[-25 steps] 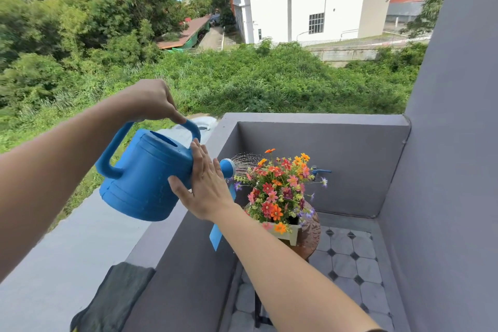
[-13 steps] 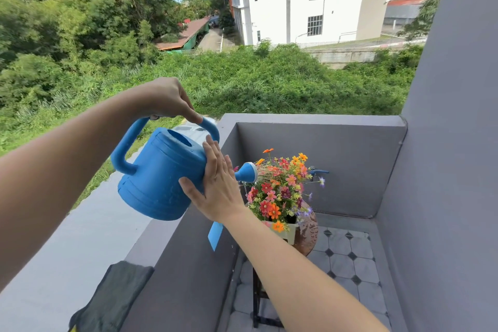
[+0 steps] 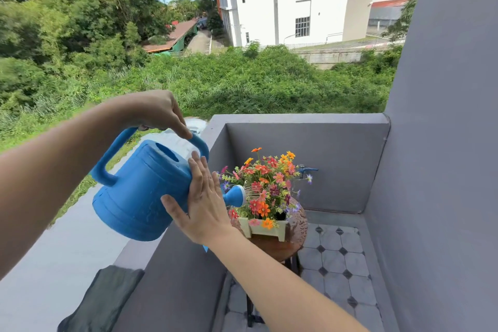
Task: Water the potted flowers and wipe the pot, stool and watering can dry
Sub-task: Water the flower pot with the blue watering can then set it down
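My left hand (image 3: 157, 113) grips the top handle of a blue watering can (image 3: 140, 191), which is tilted to the right. My right hand (image 3: 202, 205) lies flat against the can's front side, fingers spread. Thin streams of water leave the can's rose (image 3: 237, 196) and fall onto the orange, red and pink flowers (image 3: 269, 186). The flowers stand in a pale green pot (image 3: 265, 229) on a round brown stool (image 3: 296, 224) in the balcony corner.
A dark grey cloth (image 3: 105, 299) lies on the wide grey parapet (image 3: 172, 277) at the lower left. Grey walls (image 3: 323, 164) close in the corner on the back and right. The floor (image 3: 339, 259) has white tiles with black diamonds. A blue tap (image 3: 308, 169) sticks out behind the flowers.
Both hands have carried the can to the right and tipped it further. The rose has moved from left of the flowers to right beside them.
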A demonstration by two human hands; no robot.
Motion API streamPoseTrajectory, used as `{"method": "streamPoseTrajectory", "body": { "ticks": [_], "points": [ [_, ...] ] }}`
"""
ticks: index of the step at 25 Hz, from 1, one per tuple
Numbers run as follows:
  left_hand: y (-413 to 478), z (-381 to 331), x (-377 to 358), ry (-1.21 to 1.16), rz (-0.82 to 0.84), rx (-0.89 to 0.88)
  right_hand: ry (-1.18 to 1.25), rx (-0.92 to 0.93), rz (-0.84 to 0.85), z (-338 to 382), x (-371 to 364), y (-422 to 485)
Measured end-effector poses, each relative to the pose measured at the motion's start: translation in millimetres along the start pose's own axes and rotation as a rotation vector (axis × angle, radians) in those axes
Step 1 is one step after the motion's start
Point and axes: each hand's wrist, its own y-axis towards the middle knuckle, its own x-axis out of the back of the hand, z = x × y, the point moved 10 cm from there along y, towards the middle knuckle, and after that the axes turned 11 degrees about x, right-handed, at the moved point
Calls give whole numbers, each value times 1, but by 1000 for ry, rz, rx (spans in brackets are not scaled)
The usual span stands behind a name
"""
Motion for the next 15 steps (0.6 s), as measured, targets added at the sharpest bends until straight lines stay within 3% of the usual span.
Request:
{"method": "streamPoseTrajectory", "body": {
  "ticks": [7, 15],
  "points": [
    [-5, -16, 12, -51, -45, -41, -54, 24, -70, -7, 23, 8],
    [-3, -11, 14, -5, -52, -1, -31, -10, 2, -9, 16, 13]
  ]
}}
